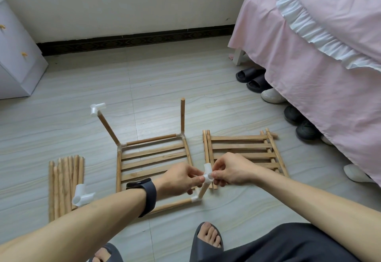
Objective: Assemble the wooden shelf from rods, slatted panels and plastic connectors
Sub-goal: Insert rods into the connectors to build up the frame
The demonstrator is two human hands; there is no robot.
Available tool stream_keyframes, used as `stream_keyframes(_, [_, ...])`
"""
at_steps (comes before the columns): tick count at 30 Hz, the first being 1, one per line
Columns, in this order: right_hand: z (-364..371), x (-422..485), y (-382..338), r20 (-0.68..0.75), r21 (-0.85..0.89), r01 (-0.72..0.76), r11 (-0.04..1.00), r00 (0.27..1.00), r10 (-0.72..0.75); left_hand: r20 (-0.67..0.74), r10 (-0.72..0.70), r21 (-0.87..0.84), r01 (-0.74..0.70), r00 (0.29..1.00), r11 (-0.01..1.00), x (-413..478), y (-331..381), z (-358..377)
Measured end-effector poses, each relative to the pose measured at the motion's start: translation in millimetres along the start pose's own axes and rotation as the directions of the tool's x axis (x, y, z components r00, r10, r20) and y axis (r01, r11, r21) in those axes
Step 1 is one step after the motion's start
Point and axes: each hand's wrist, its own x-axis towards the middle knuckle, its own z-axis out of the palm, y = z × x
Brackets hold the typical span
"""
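A partly built shelf lies on the floor: a slatted panel framed by rods and white corner connectors. Upright rods rise from its corners. The far left upright carries a white connector; the far right upright has a bare top. On the near right upright sits a white connector. My left hand and my right hand both pinch that connector from either side. Another white connector shows near left, beside my forearm.
A bundle of loose rods lies left of the shelf. Stacked slatted panels lie to the right. A pink-skirted bed with several shoes under it stands on the right, a white drawer unit at the far left. My sandalled feet are at the bottom.
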Motion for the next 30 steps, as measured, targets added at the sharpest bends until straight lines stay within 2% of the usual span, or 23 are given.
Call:
stream_keyframes(9, [7, 5, -3, -0.024, -0.042, -0.022, 0.999, 0.999, 0.021, -0.032, 0.018, 0.037, -0.017, 0.999, 0.999, -1, -5, 4])
stream_keyframes(12, [6, 4, -6, -0.025, -0.181, -0.032, 0.983, 0.999, 0.028, -0.012, 0.002, 0.064, -0.001, 1.000, 0.998, -3, 0, 4])
stream_keyframes(15, [4, 1, -9, -0.115, -0.383, -0.047, 0.923, 0.993, 0.003, 0.022, -0.012, 0.195, 0.007, 1.000, 0.981, -5, 9, -5])
stream_keyframes(18, [7, -4, -21, -0.213, -0.427, 0.001, 0.904, 0.972, -0.102, 0.041, 0.008, 0.386, -0.023, 0.999, 0.922, -12, 18, -38])
stream_keyframes(20, [9, -5, -36, -0.239, -0.452, 0.088, 0.887, 0.947, -0.216, -0.027, 0.012, 0.456, 0.002, 1.000, 0.890, -23, 18, -71])
stream_keyframes(23, [16, -4, -62, -0.158, -0.504, 0.206, 0.839, 0.933, -0.325, -0.206, -0.015, 0.441, 0.107, 0.978, 0.891, -49, 3, -124])
stream_keyframes(27, [34, 6, -102, -0.007, -0.570, 0.327, 0.754, 0.915, -0.402, -0.449, -0.110, 0.257, 0.246, 0.887, 0.935, -99, -46, -176])
stream_keyframes(30, [55, 18, -137, 0.081, -0.597, 0.433, 0.675, 0.870, -0.487, -0.578, -0.218, 0.059, 0.307, 0.786, 0.950, -143, -104, -186])
